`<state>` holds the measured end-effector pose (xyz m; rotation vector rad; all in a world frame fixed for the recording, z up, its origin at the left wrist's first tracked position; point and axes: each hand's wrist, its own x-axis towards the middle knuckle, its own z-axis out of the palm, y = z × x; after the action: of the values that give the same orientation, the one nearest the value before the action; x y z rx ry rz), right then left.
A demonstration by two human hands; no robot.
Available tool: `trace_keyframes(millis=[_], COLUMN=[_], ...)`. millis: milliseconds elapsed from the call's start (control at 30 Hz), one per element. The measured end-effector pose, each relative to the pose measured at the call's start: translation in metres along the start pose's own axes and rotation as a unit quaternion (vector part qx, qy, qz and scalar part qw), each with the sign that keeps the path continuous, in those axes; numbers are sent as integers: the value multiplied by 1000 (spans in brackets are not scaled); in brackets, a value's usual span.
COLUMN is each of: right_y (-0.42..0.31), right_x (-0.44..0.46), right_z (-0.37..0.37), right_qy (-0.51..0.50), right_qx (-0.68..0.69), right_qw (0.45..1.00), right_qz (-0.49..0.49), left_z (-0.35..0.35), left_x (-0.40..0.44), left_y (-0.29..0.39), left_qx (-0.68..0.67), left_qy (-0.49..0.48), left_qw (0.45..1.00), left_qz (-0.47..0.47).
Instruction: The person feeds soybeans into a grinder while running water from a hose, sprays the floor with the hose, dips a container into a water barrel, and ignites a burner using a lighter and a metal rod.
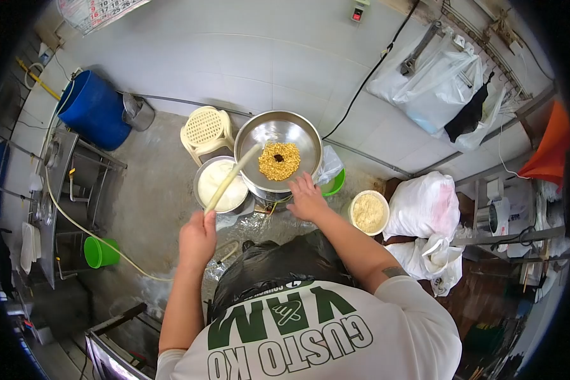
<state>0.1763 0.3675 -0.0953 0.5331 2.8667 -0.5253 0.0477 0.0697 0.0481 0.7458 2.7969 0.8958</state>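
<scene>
Our left hand [197, 239] grips a stick [228, 187] over tub [197, 182] and pan [284, 128], beside golden bits [289, 167] near the middle; our right hand [308, 200] spreads by the pan's near-right edge. Stool [204, 128] and bucket [338, 182] flank it.

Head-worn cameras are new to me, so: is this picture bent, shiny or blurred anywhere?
Head view: black corners and bowed lines along the wall, probably from a very wide lens; head view: bright glints on the metal bowl and the creased black plastic; head view: the far end of the stick looks slightly soft, perhaps from motion.
</scene>
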Motion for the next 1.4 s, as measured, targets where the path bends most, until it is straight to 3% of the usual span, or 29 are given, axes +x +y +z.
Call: trace_keyframes(millis=[200, 400, 600, 933, 1100, 1400], right_y=[-3, -3, -2, -3, -1, 2], right_x=[-1, 0, 0, -1, -2, -3], right_z=[-5, -1, 0, -2, 0, 3], right_qy=[-10, -11, -12, -5, 2, 15], right_qx=[0, -19, -18, -4, 4, 9], right_qw=[1000, 1000, 1000, 1000, 1000, 1000], right_qz=[9, 14, 14, 9, 10, 4], left_z=[11, 7, 2, 9, 9, 4], left_x=[-7, -24, -30, -31, -28, -43], left_y=[20, 1, -17, -1, -13, -11], left_qx=[-18, 6, 16, -44, -40, -6], left_qy=[-79, -140, -79, -64, 3, -75], left_qw=[995, 989, 997, 996, 999, 997], left_qz=[64, 51, -2, 40, -31, -9])
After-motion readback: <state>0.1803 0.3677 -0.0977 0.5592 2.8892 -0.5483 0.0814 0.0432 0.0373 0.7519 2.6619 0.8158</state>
